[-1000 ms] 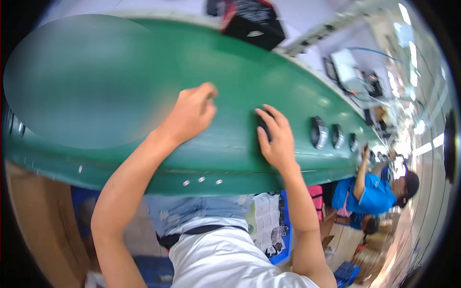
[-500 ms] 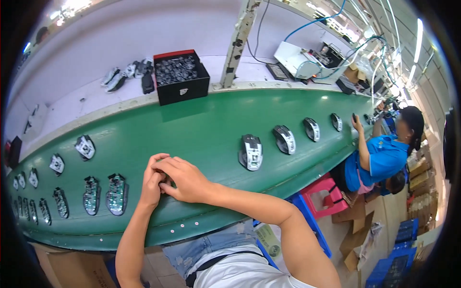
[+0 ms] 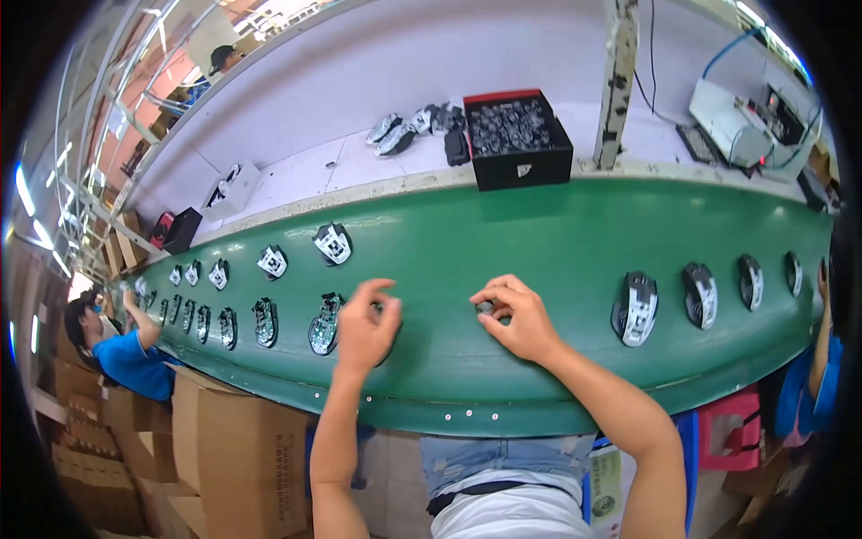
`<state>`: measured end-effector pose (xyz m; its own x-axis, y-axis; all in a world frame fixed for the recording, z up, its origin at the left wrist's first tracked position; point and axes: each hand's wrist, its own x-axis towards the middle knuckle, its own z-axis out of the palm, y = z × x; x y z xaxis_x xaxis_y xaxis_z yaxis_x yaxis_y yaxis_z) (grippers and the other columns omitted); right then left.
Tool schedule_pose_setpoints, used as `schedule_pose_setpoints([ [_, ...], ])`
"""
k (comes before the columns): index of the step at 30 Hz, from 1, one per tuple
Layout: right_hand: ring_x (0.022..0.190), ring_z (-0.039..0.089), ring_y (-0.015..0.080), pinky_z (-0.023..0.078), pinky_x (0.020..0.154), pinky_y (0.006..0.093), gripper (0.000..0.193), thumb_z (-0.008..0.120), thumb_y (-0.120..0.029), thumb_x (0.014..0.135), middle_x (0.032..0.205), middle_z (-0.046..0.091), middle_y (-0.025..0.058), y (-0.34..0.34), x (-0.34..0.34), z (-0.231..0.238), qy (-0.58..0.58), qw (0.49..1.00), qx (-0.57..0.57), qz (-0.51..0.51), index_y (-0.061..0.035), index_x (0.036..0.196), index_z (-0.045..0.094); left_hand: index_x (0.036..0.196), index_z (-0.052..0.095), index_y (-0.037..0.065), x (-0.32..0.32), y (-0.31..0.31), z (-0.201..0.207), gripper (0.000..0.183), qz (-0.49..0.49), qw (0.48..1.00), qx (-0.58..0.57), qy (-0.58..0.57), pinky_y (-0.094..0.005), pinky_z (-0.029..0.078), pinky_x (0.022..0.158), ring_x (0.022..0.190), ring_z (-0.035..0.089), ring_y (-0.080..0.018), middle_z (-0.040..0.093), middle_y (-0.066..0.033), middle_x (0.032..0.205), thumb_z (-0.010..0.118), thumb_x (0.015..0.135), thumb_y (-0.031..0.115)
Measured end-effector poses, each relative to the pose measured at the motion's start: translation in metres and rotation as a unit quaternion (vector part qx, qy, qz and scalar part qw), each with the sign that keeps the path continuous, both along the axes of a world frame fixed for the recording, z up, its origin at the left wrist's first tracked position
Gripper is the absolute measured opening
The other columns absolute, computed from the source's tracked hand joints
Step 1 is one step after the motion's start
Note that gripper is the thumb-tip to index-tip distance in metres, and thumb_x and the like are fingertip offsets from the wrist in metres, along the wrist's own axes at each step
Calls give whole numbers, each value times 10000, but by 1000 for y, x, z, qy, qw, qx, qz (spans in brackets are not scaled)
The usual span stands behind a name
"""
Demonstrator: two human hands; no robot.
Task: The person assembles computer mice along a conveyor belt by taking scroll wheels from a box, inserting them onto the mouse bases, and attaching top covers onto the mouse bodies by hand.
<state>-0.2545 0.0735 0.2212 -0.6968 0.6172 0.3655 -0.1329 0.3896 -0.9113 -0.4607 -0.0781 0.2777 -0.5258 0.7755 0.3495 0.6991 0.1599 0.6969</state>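
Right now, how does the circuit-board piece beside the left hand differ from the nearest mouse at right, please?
The circuit-board piece shows green electronics; the mouse, a white-patterned top. The piece lies left of the left hand, the mouse right of the right hand. Both rest on the green surface.

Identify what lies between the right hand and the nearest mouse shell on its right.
Head view: only the green surface shows between the right hand and that mouse shell.
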Motion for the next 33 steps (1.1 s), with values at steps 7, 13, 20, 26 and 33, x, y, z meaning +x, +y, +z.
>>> schedule_pose_setpoints([
  [7, 826, 677, 203, 571, 757, 300, 265, 681, 25, 811, 1126, 604, 115, -11, -16, -9, -9, 1000, 4, 27, -46, 1065, 698, 1169, 596, 75, -34, -50, -12, 636, 98, 922, -288, 240, -480, 539, 723, 884, 667, -386, 639, -158, 1068, 711, 788, 572],
  [13, 787, 673, 209, 562, 742, 308, 270, 722, -16, 798, 1122, 645, 124, -6, -10, -19, -28, 999, 23, 16, -41, 1064, 684, 1013, 596, 5, -15, -26, -15, 660, 76, 925, -279, 248, -462, 545, 657, 794, 683, -383, 675, -192, 939, 722, 769, 606],
  [20, 840, 654, 148, 553, 734, 263, 404, 781, 29, 733, 1042, 662, 103, 15, 2, 9, -21, 994, -1, -110, 14, 1088, 589, 1119, 570, -3, 51, 23, -10, 637, -77, 939, -292, 162, -488, 554, 689, 784, 696, -399, 698, -222, 854, 698, 818, 543],
  [26, 826, 651, 133, 542, 733, 263, 401, 772, 37, 740, 1030, 719, 108, 29, 12, 22, -50, 997, 10, -58, 5, 1095, 588, 1261, 501, -17, 72, 51, -6, 722, -154, 934, -302, 116, -507, 552, 714, 796, 687, -427, 690, -246, 846, 733, 801, 489],
  [33, 808, 689, 223, 556, 738, 321, 311, 792, -52, 754, 955, 718, 118, 24, 12, 20, -153, 975, 139, -77, -1, 1034, 665, 1269, 494, 10, 61, 48, -32, 646, -204, 953, -211, 71, -514, 547, 684, 769, 675, -435, 685, -241, 853, 723, 827, 422],
])
